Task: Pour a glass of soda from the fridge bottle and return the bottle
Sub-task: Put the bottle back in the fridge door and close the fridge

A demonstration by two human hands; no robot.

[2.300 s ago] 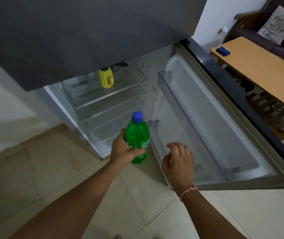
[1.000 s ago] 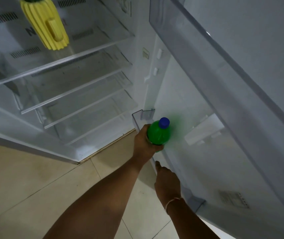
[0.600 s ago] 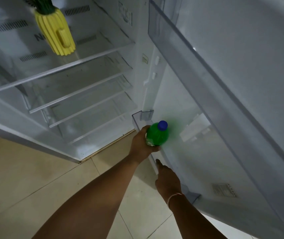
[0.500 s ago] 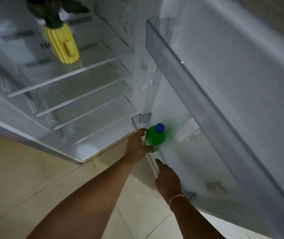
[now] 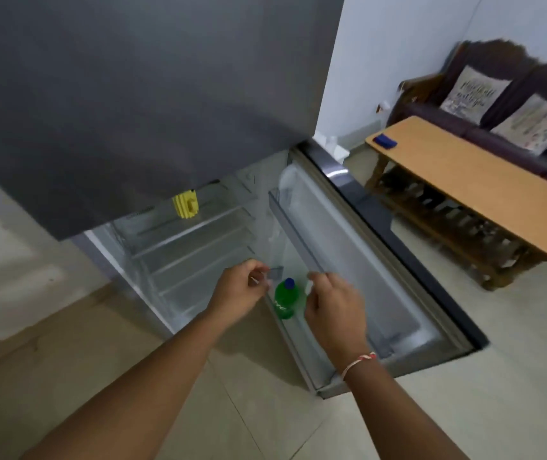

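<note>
The green soda bottle [image 5: 284, 302] with a blue cap stands upright in the lowest shelf of the open fridge door [image 5: 358, 270]. My left hand [image 5: 238, 295] hovers just left of the bottle, fingers loosely curled, holding nothing. My right hand [image 5: 331, 308] is just right of the bottle with fingers apart, also holding nothing. Neither hand touches the bottle. No glass is in view.
The grey upper fridge door [image 5: 139, 94] fills the top left. A yellow pineapple-shaped jug [image 5: 185, 204] stands on an inner glass shelf. A wooden table [image 5: 478, 187] with a blue object [image 5: 385, 140] and a dark sofa [image 5: 498, 104] with cushions stand at the right. The floor is tiled.
My left hand has let go of the bottle, which now stands in the door shelf. Both hands have drawn back, and my head has risen away from the fridge.
</note>
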